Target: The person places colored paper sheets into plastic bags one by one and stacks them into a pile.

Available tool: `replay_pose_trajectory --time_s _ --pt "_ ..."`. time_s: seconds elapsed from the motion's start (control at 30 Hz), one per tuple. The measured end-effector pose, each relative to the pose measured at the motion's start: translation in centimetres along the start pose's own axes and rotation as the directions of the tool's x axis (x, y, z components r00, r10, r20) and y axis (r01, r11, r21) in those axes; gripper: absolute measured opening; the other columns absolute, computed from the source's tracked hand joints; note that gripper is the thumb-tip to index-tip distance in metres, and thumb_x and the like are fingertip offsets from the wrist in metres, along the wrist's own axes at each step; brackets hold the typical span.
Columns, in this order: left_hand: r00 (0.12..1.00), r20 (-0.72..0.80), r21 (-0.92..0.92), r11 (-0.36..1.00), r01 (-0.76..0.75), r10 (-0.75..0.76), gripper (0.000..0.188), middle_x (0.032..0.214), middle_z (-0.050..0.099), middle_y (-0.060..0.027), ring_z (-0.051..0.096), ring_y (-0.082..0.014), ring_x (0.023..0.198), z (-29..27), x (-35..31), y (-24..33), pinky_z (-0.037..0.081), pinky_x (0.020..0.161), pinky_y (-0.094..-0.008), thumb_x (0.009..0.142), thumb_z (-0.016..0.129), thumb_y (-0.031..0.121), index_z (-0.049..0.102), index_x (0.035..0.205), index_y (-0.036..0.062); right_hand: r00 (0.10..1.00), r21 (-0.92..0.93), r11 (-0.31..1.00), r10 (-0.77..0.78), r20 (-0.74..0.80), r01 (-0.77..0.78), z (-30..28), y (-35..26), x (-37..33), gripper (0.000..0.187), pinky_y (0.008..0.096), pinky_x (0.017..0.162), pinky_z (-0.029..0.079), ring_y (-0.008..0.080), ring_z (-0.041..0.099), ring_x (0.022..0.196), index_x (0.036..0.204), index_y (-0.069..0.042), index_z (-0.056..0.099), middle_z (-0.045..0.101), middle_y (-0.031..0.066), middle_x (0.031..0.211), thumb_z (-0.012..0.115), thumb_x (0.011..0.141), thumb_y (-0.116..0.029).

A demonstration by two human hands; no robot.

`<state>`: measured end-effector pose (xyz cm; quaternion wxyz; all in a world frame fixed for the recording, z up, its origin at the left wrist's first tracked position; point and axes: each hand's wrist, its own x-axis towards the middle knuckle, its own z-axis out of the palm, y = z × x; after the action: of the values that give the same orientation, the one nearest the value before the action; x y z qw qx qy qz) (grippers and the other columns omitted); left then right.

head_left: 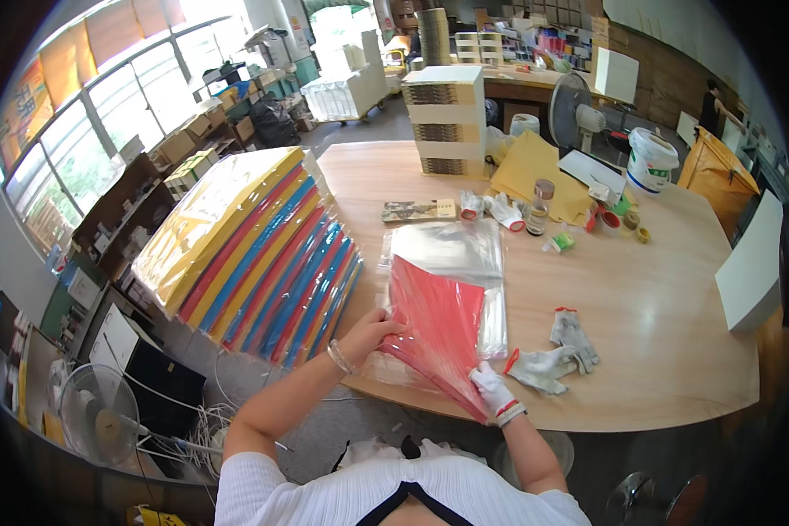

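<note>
Between my hands is a red sheet pack [442,320] in a clear plastic bag, tilted over the front edge of the table. My bare left hand [378,330] grips its left side, thumb on top. My right hand [492,390], in a white glove with a red cuff, closes on its lower right corner. Beneath and beyond the pack lies a pile of clear plastic bags [451,250]. To the left rises a tall, leaning stack of bagged packs [263,254] in yellow, red and blue.
Grey-white gloves [548,368] lie right of my right hand. Farther back are another pair of gloves [504,211], a jar [537,215], yellow sheets [543,171], a white bucket [651,162] and a tall bundled stack [447,123]. A fan [574,114] stands behind; a person [714,110] is far right.
</note>
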<state>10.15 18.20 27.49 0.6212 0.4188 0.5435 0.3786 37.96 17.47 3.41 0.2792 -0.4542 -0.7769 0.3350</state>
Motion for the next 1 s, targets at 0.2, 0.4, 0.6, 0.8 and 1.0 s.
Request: replay_pose_trajectory --time_s 0.2,0.4,0.6,0.8,1.0 --pt "0.962 0.061 0.319 0.908 -0.272 0.266 0.029 0.075 0.047 -0.0010 0.043 -0.0080 0.066 -1.9 -7.8 3.0 0.037 0.056 -0.0230 0.077 0.066 0.021 0.049 0.089 0.0011 0.930 0.824 0.565 0.320 -0.178 -0.037 0.1 -11.9 1.0 0.054 0.0244 0.083 0.041 0.0134 0.046 0.103 0.132 0.003 0.025 0.043 0.0088 0.123 0.047 0.082 0.000" --pt "0.811 0.078 0.672 0.570 -0.473 0.580 0.030 0.076 0.049 0.0009 0.045 -0.0079 0.067 -9.6 -19.5 11.7 0.040 0.059 -0.0228 0.077 0.067 0.019 0.052 0.096 0.0024 0.956 0.780 0.601 0.087 -0.280 0.174 -2.7 -23.8 9.4 0.050 0.0206 0.066 0.044 0.0077 0.049 0.076 0.129 0.000 0.033 0.051 0.0055 0.106 0.051 0.082 -0.001" --pt "0.605 -0.278 0.430 0.660 -0.616 0.746 0.024 0.085 0.062 -0.0002 0.058 -0.0063 0.074 -27.2 -23.2 21.1 0.045 0.067 -0.0194 0.075 0.057 0.007 0.059 0.098 0.0010 0.934 0.761 0.543 -0.227 -0.274 0.356 -3.4 -40.4 20.8 0.045 0.0210 0.064 0.044 0.0077 0.052 0.075 0.123 0.003 0.042 0.055 0.0042 0.090 0.052 0.080 -0.002" --pt "0.785 -0.338 0.613 0.755 -0.234 0.518 0.024 0.083 0.062 -0.0023 0.056 -0.0080 0.075 -49.2 -20.2 20.1 0.044 0.070 -0.0218 0.077 0.054 0.013 0.060 0.095 -0.0013 0.843 0.708 0.609 -0.537 0.038 0.357 1.1 -47.3 26.3 0.026 0.0223 0.052 0.043 0.0079 0.052 0.058 0.105 0.001 0.056 0.055 0.0001 0.072 0.047 0.084 -0.013" --pt "0.219 -0.476 0.733 0.522 -0.436 0.852 0.032 0.102 0.059 -0.0068 0.054 -0.0158 0.093 -51.9 -16.2 13.7 0.042 0.080 -0.0271 0.085 0.054 0.022 0.057 0.107 -0.0015 0.274 -0.255 0.416 -0.851 -0.449 0.873 1.4 -46.2 31.1 0.014 0.0234 0.050 0.044 0.0124 0.052 0.051 0.094 -0.007 0.058 0.056 0.0003 0.069 0.050 0.086 -0.015"
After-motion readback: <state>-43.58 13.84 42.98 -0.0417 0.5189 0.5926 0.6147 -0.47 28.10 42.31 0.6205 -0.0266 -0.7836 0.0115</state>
